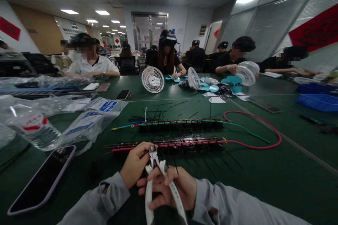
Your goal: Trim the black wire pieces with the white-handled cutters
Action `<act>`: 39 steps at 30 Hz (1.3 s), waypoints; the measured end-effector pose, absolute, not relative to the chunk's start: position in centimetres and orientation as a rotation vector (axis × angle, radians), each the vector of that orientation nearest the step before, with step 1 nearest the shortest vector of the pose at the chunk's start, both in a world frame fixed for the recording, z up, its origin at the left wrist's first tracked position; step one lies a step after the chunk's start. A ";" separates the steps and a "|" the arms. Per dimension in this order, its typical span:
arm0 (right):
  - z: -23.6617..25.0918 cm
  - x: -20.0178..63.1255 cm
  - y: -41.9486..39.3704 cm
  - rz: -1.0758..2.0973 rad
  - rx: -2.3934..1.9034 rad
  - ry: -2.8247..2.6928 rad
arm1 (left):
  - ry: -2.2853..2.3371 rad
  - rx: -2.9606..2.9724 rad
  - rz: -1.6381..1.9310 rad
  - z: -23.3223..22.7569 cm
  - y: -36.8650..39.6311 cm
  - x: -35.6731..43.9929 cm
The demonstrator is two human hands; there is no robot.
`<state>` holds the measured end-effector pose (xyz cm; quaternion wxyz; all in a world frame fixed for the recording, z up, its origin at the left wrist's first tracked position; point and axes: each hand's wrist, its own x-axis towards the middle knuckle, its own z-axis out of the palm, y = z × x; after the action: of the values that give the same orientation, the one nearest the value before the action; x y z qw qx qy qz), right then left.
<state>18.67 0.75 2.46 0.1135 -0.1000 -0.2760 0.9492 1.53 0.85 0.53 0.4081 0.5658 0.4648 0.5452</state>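
My right hand point(185, 184) is wrapped around white-handled cutting pliers point(149, 195), whose handles are spread and whose metal jaws point away from me. My left hand point(134, 165) is closed in a pinch right beside the jaws, at the edge of the near cable bundle; what its fingertips hold is hidden. That near bundle has a thick red cable point(190, 143) along a dark strip, with thin black cable-tie tails point(210, 165) sticking out. Behind it lies a second bundle with a green cable point(245, 132) and more black tails.
At left are a phone point(42, 182), a water bottle point(37, 130) and clear plastic bags point(89, 116). A smaller phone point(123, 94) lies farther back. Across the green table, people handle white fan grilles point(153, 79) and blue fan blades point(232, 81). Blue bins point(317, 102) stand at right.
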 end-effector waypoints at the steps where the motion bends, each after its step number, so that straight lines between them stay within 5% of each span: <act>1: 2.5 18.7 0.8 2.788 -0.301 -0.791 | 1.172 1.421 1.376 0.5 0.8 1.6; 39: 0.6 18.5 0.9 2.796 -0.381 -0.669 | 1.224 1.317 1.343 0.4 0.7 1.8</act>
<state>18.54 0.92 0.64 0.1207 -0.1305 -0.2290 0.9571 1.81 0.70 0.43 0.4337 0.5289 0.4912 0.5393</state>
